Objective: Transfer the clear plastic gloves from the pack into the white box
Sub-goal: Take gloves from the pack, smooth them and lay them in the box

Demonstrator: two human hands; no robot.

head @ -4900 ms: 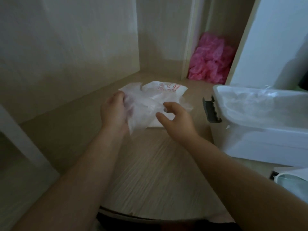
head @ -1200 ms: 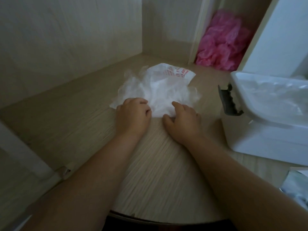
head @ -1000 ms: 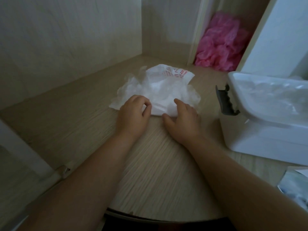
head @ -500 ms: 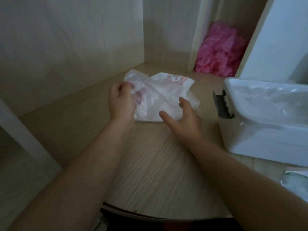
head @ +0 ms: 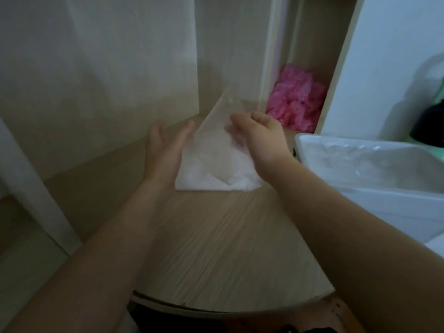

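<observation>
Left hand [head: 165,152] flat along pack [head: 216,169] edge

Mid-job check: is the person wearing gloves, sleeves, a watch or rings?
No. The left hand and right hand are ungloved, both forearms bare to the frame's edge; no sleeve, watch, bracelet or ring shows in this dim view.

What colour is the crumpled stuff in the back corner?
The crumpled stuff is pink; head view.

It looks like a home storage corner: a rounded wood-grain surface [head: 216,248] sits among pale cabinet panels [head: 96,80], beside a nook [head: 310,44] holding crumpled pink plastic [head: 295,102] and a white box [head: 396,207].
</observation>
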